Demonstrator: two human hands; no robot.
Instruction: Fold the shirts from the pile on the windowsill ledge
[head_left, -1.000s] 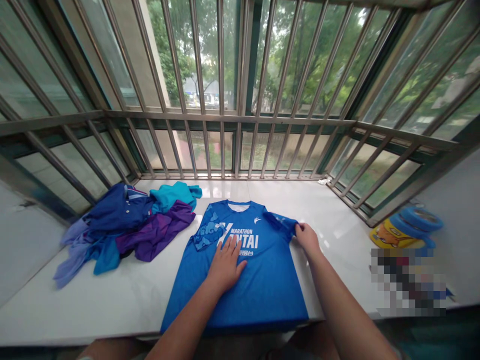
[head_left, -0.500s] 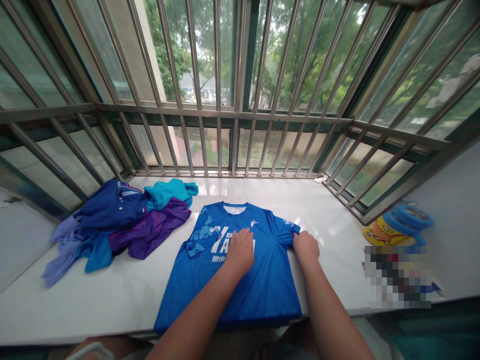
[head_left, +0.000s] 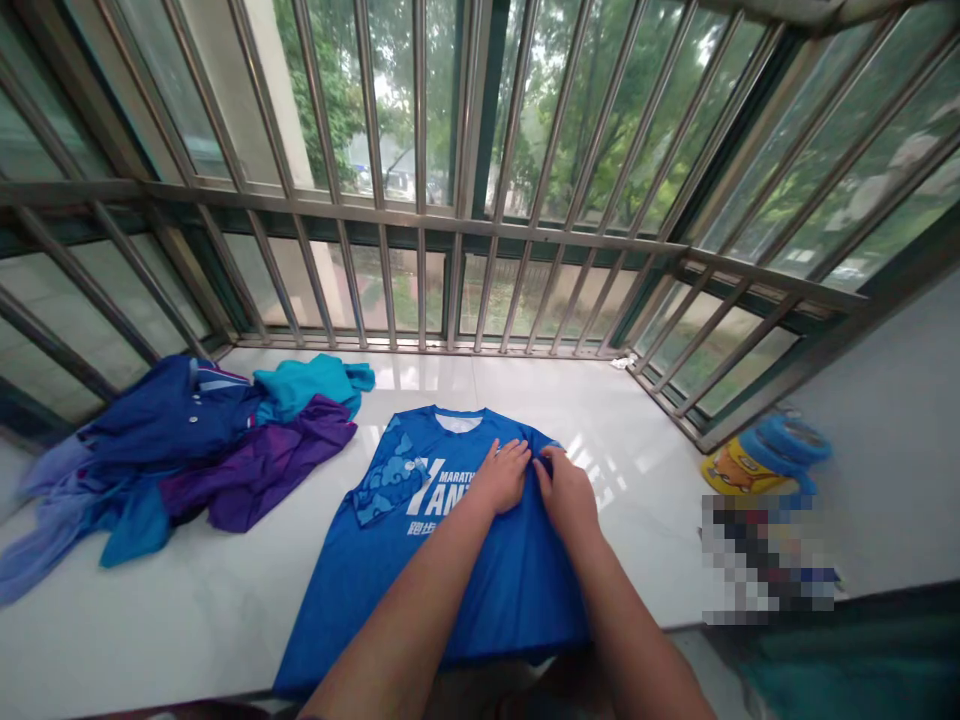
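A blue T-shirt [head_left: 337,590] with white lettering lies spread on the white ledge, its neckline toward the window. Its patterned left-side sleeve [head_left: 390,482] is folded inward over the front. My left hand [head_left: 504,478] rests on the chest print, fingers stretched out and flat, covering part of the letters. Close beside it, my right hand [head_left: 570,492] has thumb and fingers closed on the shirt's right-side sleeve, which is drawn in toward the chest. The cloth under my right palm is hidden.
A heap of purple, navy and teal clothes [head_left: 277,465] lies on the ledge [head_left: 217,620] at left. A yellow-and-blue container [head_left: 761,455] stands at right, behind a blurred-out patch. Metal bars [head_left: 420,215] line the window at the back.
My right hand has moved inward from the shirt's outer right side, bringing the sleeve with it. My left hand stays flat on the chest. The view has shifted slightly.
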